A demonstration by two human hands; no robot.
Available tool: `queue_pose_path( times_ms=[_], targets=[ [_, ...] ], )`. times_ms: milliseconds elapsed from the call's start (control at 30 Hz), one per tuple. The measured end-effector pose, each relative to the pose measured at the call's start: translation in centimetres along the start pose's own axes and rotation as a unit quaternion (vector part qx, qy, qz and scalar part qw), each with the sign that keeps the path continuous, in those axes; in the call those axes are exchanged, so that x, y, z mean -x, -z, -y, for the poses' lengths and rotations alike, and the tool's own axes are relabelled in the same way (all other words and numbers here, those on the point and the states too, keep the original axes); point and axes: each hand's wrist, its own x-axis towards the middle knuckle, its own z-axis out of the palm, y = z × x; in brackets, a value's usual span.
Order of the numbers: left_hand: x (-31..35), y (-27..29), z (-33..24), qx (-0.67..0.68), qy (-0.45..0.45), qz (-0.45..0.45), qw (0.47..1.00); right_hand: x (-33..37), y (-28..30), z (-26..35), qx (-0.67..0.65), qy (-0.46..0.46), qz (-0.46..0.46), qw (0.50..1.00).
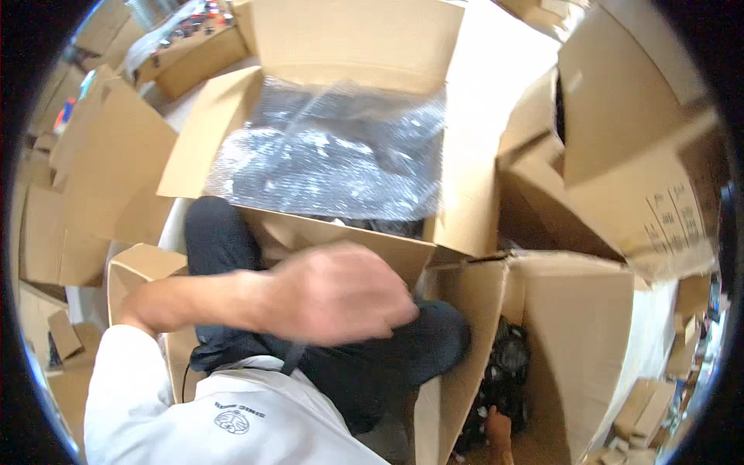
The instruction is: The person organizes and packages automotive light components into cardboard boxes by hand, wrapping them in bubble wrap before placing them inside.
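Far to my left, flattened and folded cardboard boxes (93,170) lie stacked about the floor, and a tray-like carton of small coloured items (190,35) sits at the far left edge.

My left hand (341,294) crosses in front of me, the forearm coming in from the left out of my white sleeve (124,372). The hand is blurred; its fingers (391,306) look loosely curled with nothing gripped that I can see, and they hang over my dark trousers (232,248) just at the near wall of the big open box (364,101). I cannot tell whether they touch the cardboard edge.

That open box stands straight ahead of me, flaps spread, and a sheet of clear bubble wrap (333,155) lies across the dark contents inside it, covering most of the opening.

To the right, near my knee, a second open box (573,325) stands against the first. My right hand (498,434) reaches down into it at the bottom of the view, beside dark objects (508,364) in the box; only part of the hand shows, so I cannot tell whether it grips anything.

Further right, more empty cartons (628,132) lean together.
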Motion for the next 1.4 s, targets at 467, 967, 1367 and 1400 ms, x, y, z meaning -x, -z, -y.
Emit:
queue_pose_path(
  times_ms=[467, 967, 1367, 1400],
  targets=[
    [-6.6, 0.4, -10.2, 0.214, -0.19, -0.424, 0.859, 7.4, 27.5, 14.7, -0.461, 0.014, -0.313, 0.831],
    [-8.4, -1.4, 0.2, 0.223, 0.015, -0.119, 0.967, 21.7, 54.6, 24.2, -0.529, 0.137, -0.35, 0.761],
    [-0.2, 4.9, 10.3, 0.385, 0.346, -0.371, 0.771, 14.8, 63.3, 42.2, -0.413, 0.358, -0.506, 0.667],
    [0.9, 6.1, 11.0, 0.423, 0.368, -0.424, 0.711, 13.1, 62.7, 42.3, -0.405, 0.347, -0.562, 0.633]
  ],
)
